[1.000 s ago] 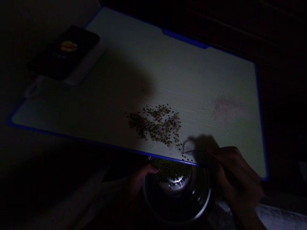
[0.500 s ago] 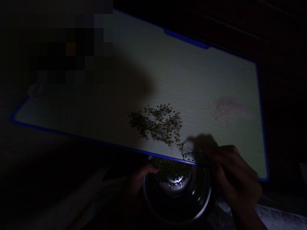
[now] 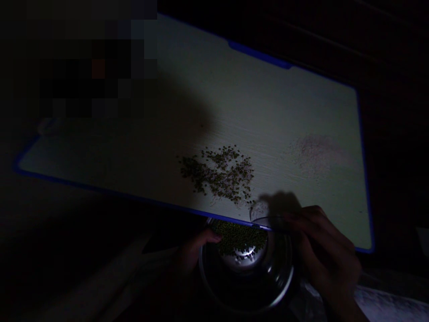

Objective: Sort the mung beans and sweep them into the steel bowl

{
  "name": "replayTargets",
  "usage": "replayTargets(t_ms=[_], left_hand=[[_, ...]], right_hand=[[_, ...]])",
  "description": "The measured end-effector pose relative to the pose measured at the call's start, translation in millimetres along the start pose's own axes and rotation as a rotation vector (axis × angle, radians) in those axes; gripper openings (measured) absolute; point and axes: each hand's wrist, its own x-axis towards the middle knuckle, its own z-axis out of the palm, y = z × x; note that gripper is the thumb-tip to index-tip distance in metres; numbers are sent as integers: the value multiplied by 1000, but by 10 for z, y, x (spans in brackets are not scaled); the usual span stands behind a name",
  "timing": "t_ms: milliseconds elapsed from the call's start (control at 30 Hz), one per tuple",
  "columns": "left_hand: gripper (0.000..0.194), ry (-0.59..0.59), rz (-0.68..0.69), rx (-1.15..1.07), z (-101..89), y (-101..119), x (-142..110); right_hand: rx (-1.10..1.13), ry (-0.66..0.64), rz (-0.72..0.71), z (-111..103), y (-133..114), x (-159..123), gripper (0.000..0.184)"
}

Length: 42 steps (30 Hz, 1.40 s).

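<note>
My right grip (image 3: 323, 250) is clamped on a clear curved plastic scraper (image 3: 260, 213) at the edge of the blue-edged white cutting board (image 3: 268, 112), beside scattered green mung beans (image 3: 217, 172); my left grip (image 3: 197, 250) is at the rim of a round steel bowl (image 3: 288, 286), closure unclear.

This looks like a home kitchen, dimly lit. A plastic cutting board (image 3: 268, 103) with a blue edge lies across the middle, with loose green beans (image 3: 217, 174) scattered on it. A steel mixing bowl (image 3: 284, 290) holding more of the same beans sits at six o'clock. Pale crumpled cloth (image 3: 385, 304) shows at five o'clock, and a blurred patch at ten o'clock hides whatever is there.
</note>
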Motion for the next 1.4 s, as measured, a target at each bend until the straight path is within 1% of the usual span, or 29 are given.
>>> replayTargets(t_ms=[133,200,300,367,467,567,633,733,767,833,933,1033,1100,1167,1233,1267,1333,1400], left_hand=[[22,-39,40,-20,16,0,-13],[19,-33,34,-24,8,2,-1],[22,-44,6,-27,4,22,10],[24,-70,-22,-33,13,37,9],[18,-91,-29,-36,20,38,18],[13,-83,28,-35,10,20,37],[10,-71,56,-28,6,17,33],[4,-45,2,-25,25,42,-12],[5,-31,-16,-24,36,55,-31],[10,1,6,-14,60,78,-61],[14,18,38,5,88,95,-81],[17,-31,47,-26,107,94,-88],[19,-52,75,-72,112,91,-91],[19,-41,73,-105,105,85,-89],[18,-24,71,-89,83,77,-77],[17,-35,74,-75,68,72,-70],[16,-72,56,-61,41,67,-58],[17,-86,20,-53,28,70,-56]], right_hand=[[-1,21,-1,21,-36,-54,39],[-19,29,-12,43,-67,-79,40],[-79,44,-11,75,-102,-94,43],[-140,71,16,80,-97,-81,42],[-240,145,74,46,-48,-36,38],[-309,210,102,-15,-7,1,35],[-325,229,86,-40,-19,-2,34],[-318,186,63,-21,-93,-49,31],[-313,161,66,0,-121,-67,30],[-310,129,86,55,-166,-89,30],[-332,167,123,136,-181,-60,31],[-362,200,159,174,-134,31,31],[-378,207,177,160,-82,95,31],[-396,237,195,116,-31,140,31],[-412,276,208,60,-9,153,32],[-415,283,206,35,-14,147,32],[-404,253,180,12,-56,117,33],[-370,194,133,31,-121,80,34]])
